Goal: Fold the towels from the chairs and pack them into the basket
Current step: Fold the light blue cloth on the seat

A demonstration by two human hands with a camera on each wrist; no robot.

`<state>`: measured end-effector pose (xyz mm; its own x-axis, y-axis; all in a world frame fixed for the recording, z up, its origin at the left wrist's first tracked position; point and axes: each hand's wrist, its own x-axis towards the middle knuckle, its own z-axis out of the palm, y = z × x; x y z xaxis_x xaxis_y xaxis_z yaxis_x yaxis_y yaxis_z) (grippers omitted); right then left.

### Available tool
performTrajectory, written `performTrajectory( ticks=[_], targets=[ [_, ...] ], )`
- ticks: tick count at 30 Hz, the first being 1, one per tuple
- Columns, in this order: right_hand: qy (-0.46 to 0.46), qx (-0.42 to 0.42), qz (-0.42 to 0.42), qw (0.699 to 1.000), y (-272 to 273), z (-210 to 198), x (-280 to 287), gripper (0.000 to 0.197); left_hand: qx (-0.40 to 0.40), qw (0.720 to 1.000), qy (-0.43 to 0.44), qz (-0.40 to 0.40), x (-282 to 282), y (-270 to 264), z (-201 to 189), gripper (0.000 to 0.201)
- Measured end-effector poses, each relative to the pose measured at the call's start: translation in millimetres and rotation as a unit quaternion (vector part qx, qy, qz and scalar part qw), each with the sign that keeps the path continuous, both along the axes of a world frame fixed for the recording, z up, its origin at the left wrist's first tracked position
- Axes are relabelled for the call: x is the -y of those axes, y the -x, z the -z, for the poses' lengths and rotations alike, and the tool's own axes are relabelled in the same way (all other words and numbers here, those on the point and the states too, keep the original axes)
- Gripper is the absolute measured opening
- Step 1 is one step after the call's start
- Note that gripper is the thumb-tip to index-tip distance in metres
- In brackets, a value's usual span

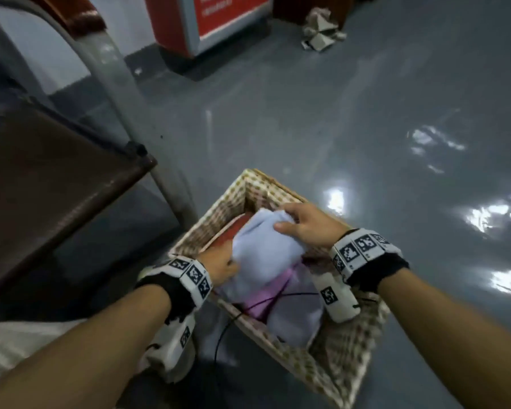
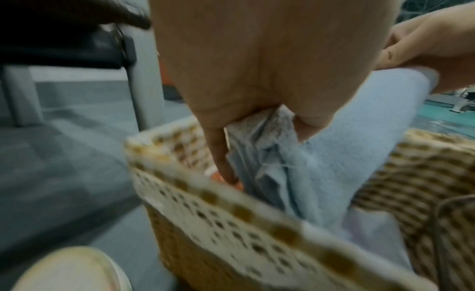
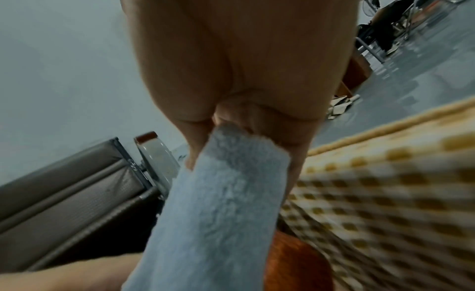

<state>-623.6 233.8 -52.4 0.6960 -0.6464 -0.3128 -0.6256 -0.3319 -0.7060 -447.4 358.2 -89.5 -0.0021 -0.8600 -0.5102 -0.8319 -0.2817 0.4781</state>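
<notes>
A folded pale blue towel [image 1: 266, 246] [image 2: 331, 163] [image 3: 218, 214] sits tilted in the top of a wicker basket [image 1: 219, 214] [image 2: 231, 224] [image 3: 385, 193] lined with checked cloth. My left hand [image 1: 222, 265] [image 2: 257, 120] grips the towel's near left edge, fingers curled into the folds. At its far end my right hand [image 1: 298, 222] [image 3: 244, 132] pinches the fold. Beneath lie an orange-red towel [image 1: 233, 231] [image 3: 295, 261] and a pink and lilac one [image 1: 278, 296].
A brown-seated chair [image 1: 56, 178] with a grey metal leg [image 1: 165, 184] stands just left of the basket. A shoe [image 2: 69, 271] is by the basket's near side. Grey glossy floor [image 1: 337, 128] spreads to the right; crumpled cardboard [image 1: 319, 31] and a red stand [image 1: 219, 19] lie far off.
</notes>
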Motion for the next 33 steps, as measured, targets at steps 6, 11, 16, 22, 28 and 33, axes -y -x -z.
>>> performTrajectory(
  ticks=[6, 11, 16, 22, 28, 33],
  targets=[
    [-0.003, -0.183, -0.034, 0.983, 13.6, 62.9, 10.1, 0.032, -0.022, 0.99, -0.121, 0.072, 3.1, 22.4, 47.5, 0.035],
    [-0.008, -0.237, 0.025, 0.971, -7.5, 99.1, 15.6, 0.046, 0.048, 0.996, -0.08, 0.017, 2.4, 5.8, 39.6, 0.032],
    [0.091, -0.277, -0.017, 0.957, -33.9, 92.1, 5.7, 0.029, 0.023, 0.999, -0.008, -0.042, -3.9, -31.6, 0.8, 0.027],
    [0.176, -0.142, -0.047, 0.973, -81.0, 12.9, -0.8, 0.02, 0.012, 0.988, 0.078, -0.134, -23.3, -73.3, -65.6, 0.021],
    [0.207, -0.053, -0.167, 0.963, -185.7, -90.8, -35.6, 0.019, 0.031, 0.948, 0.204, -0.241, -83.0, -140.9, -175.1, 0.012],
    [0.285, 0.031, -0.284, 0.915, -286.2, -182.1, -109.0, 0.018, 0.079, 0.906, 0.262, -0.323, -169.3, -204.1, -251.6, 0.013]
  ],
)
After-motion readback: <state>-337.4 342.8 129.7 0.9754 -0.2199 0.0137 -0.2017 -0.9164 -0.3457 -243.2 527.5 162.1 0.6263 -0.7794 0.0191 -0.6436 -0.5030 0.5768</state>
